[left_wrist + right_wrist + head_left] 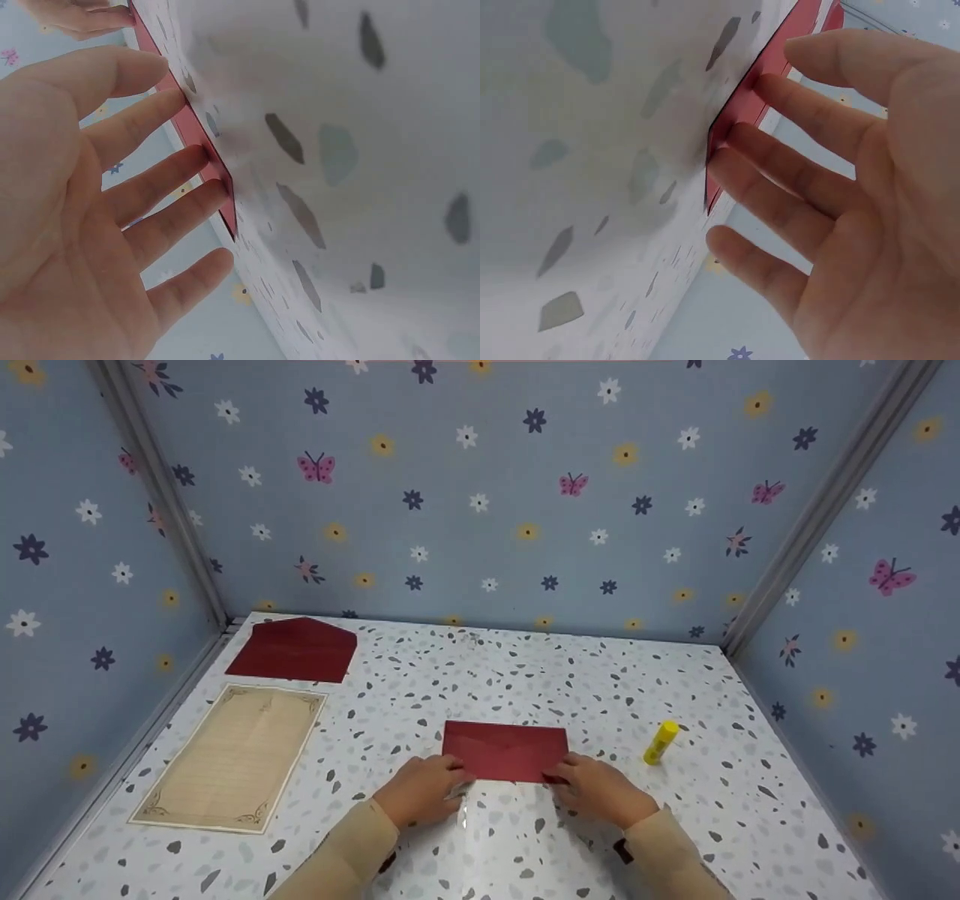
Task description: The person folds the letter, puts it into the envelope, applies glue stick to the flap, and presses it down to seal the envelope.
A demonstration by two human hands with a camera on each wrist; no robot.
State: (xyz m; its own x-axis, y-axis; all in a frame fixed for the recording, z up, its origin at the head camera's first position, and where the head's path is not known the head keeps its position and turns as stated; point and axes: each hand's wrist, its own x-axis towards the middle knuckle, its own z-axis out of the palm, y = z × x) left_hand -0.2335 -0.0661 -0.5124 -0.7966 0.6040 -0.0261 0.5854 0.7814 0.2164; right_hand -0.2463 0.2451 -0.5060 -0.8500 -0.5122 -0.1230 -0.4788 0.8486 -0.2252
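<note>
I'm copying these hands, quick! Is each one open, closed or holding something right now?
Left hand: open, touching the nearer red envelope.
Right hand: open, touching the other end of the nearer red envelope.

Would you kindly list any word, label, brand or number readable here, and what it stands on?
No text can be read.
Yellow tube: small markings, too blurred to read.
Bordered beige sheet: faint lines, too blurred to tell whether they are writing.
Front red envelope and far-left red envelope: no lettering visible.
</note>
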